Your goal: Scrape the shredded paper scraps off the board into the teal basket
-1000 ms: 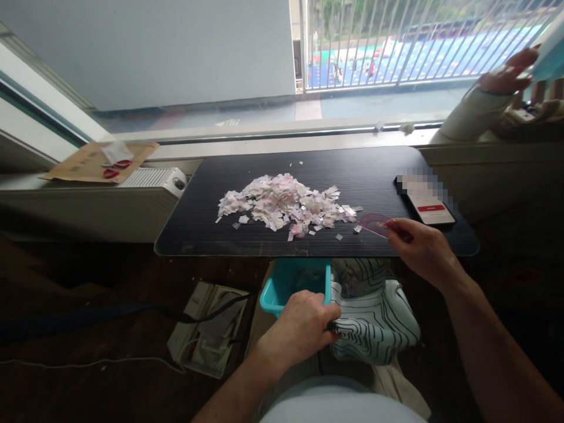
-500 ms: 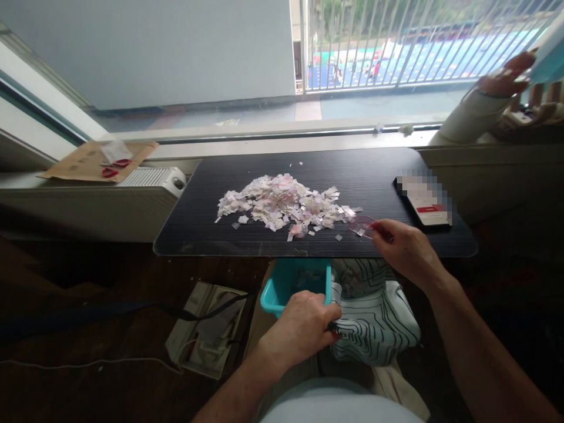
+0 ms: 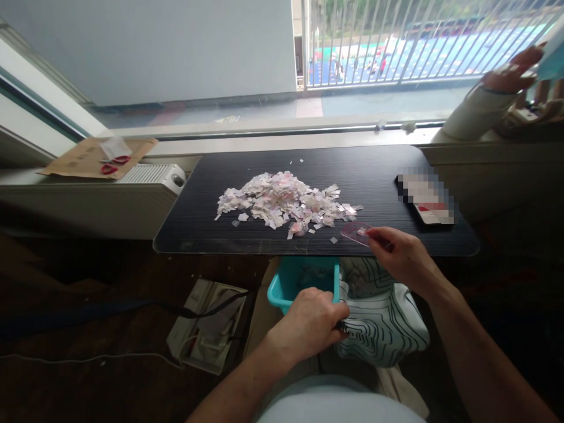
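Observation:
A heap of small pink and white paper scraps (image 3: pixel 284 200) lies in the middle of a dark table (image 3: pixel 220 235). My right hand (image 3: pixel 403 255) is closed on a clear pinkish plastic card (image 3: pixel 355 232), held flat at the table's front edge just right of the heap. My left hand (image 3: pixel 311 323) is below the table, its fingers closed on the near rim of a teal plastic bin (image 3: pixel 295 279) that sits under the front edge.
A phone (image 3: pixel 425 200) lies at the table's right end. A striped cloth bag (image 3: pixel 381 320) sits beside the bin. Red scissors (image 3: pixel 110 165) rest on a brown envelope on the radiator at left. Another person's sleeve and hand (image 3: pixel 493 94) lean on the sill at right.
My right hand has slid the plastic card leftward along the table's front edge toward the scraps. The bin and my left hand have shifted slightly right.

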Available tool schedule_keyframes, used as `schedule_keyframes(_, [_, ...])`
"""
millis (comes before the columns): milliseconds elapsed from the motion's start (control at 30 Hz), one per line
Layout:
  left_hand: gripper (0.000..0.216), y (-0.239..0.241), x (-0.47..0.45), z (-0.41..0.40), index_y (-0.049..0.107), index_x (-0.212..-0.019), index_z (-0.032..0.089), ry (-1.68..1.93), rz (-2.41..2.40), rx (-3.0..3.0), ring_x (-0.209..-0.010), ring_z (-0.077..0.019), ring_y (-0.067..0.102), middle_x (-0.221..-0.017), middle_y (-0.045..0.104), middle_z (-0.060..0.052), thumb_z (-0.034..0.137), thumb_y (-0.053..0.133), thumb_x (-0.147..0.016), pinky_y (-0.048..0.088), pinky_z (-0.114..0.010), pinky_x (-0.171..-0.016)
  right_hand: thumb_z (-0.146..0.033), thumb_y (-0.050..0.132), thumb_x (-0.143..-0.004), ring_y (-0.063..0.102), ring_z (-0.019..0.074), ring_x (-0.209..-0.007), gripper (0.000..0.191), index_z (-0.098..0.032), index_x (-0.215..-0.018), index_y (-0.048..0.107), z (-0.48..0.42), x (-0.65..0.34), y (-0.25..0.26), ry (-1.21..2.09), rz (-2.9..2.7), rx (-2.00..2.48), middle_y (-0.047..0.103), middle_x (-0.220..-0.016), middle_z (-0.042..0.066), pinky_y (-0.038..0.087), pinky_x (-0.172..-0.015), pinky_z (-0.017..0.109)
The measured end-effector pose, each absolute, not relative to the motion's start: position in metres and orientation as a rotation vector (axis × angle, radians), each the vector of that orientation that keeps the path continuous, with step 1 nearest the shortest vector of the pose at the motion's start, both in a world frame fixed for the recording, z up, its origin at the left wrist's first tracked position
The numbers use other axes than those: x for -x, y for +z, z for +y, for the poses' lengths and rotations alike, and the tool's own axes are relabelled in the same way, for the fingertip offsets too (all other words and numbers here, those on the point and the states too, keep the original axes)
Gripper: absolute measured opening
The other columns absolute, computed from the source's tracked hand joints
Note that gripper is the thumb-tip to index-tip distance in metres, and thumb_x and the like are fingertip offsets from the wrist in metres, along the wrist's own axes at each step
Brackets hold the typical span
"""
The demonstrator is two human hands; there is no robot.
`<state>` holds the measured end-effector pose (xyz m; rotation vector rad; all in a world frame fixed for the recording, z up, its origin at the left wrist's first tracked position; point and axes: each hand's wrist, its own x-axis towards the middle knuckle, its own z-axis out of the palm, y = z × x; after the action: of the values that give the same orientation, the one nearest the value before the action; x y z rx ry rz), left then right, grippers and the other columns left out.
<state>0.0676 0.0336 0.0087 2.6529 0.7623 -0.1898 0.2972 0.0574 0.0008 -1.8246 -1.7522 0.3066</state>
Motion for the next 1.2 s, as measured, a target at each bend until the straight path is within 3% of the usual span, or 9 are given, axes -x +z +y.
schedule_keyframes(367, [0.026,0.016,-0.078,0.035,0.061,-0.082,0.022,-0.161,0.697,-2.682,-0.068,-0.0207,0.059,-0.073,0.061,-0.001,0.046,0.069,-0.077,0.041,-0.027,-0.059,-0.03,0.055,-0.083,0.058,0.0126,-0.06,0.019,-0.02,-0.094,0.067,0.048,-0.293,-0.003,0.52,-1.799,1.693,0.068,-0.079,0.001,0.047,-0.059,0.024])
schedule_keyframes(533, [0.026,0.016,-0.08,0.035,0.06,-0.081,0.022,-0.142,0.678,-2.7,-0.067,-0.0202,0.058,-0.073,0.06,0.0,0.046,0.068,-0.078,0.041,-0.028,-0.058,-0.032,0.056,-0.083,0.058,0.0133,-0.062,0.019,-0.02,-0.094,0.067,0.043,-0.302,-0.008,0.418,-1.711,1.751,0.068,-0.082,0.002,0.046,-0.061,0.026])
schedule_keyframes(733, [0.025,0.018,-0.081,0.035,0.061,-0.082,0.022,-0.177,0.681,-2.669,-0.069,-0.0204,0.059,-0.075,0.061,-0.001,0.046,0.067,-0.08,0.042,-0.028,-0.061,-0.036,0.055,-0.085,0.057,0.0128,-0.063,0.023,-0.02,-0.093,0.067,0.039,-0.301,-0.01,0.68,-1.809,1.633,0.067,-0.081,0.002,0.046,-0.059,0.024])
schedule_keyframes(933, [0.024,0.021,-0.08,0.036,0.062,-0.085,0.021,-0.217,0.691,-2.615,-0.072,-0.0212,0.06,-0.077,0.061,-0.003,0.043,0.067,-0.08,0.044,-0.029,-0.065,-0.038,0.051,-0.087,0.056,0.0134,-0.064,0.027,-0.018,-0.095,0.068,0.059,-0.3,-0.014,0.519,-1.807,1.627,0.067,-0.083,0.004,0.046,-0.06,0.026])
schedule_keyframes(1200, [0.023,0.021,-0.076,0.034,0.063,-0.084,0.021,-0.202,0.722,-2.59,-0.072,-0.0207,0.06,-0.076,0.061,-0.002,0.043,0.068,-0.079,0.044,-0.028,-0.065,-0.038,0.054,-0.085,0.058,0.0135,-0.063,0.026,-0.02,-0.094,0.07,0.048,-0.293,-0.003,0.735,-1.911,1.572,0.069,-0.081,0.003,0.047,-0.059,0.025])
